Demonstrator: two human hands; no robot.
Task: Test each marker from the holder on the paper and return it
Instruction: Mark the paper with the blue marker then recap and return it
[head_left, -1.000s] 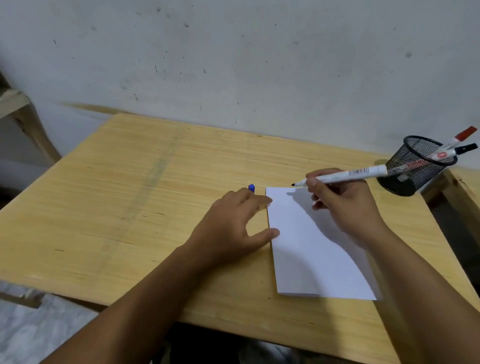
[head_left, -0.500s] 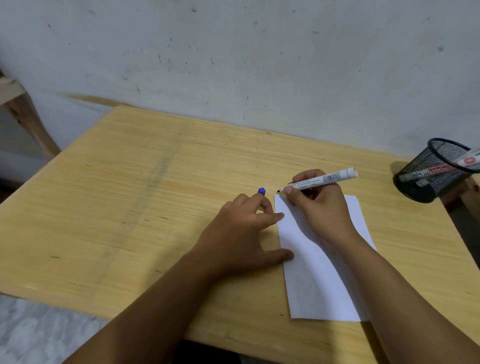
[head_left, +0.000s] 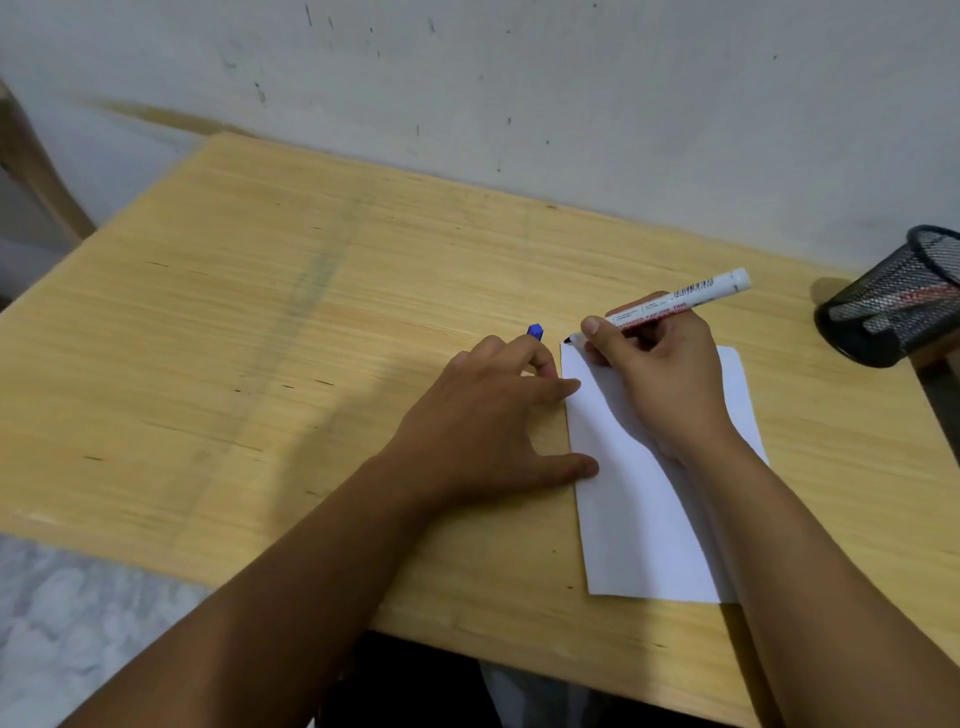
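A pale wall (head_left: 571, 78), scuffed with small dark marks, runs behind the light wooden counter (head_left: 260, 322), which fills most of the view and carries a faint grey streak down its middle. A white sheet of paper (head_left: 639, 525) lies flat on the near right part of the counter, its long edges running away from the person. The left hand (head_left: 488, 431) rests beside the paper's left edge, its thumb and a fingertip touching that edge; its other fingers are curled around a blue cap (head_left: 535, 331), of which only the end shows past the knuckles. The right hand (head_left: 660, 379) lies over the far part of the paper and grips a white marker (head_left: 675, 304) between thumb and fingers. The marker is tilted, its uncapped dark tip at the paper's far left corner, its tail pointing up and to the right. A black wire-mesh holder (head_left: 893, 301) stands at the right edge of the counter, well apart from the paper, cut off by the frame. Through its mesh a white marker with red print (head_left: 919, 299) shows, leaning inside.
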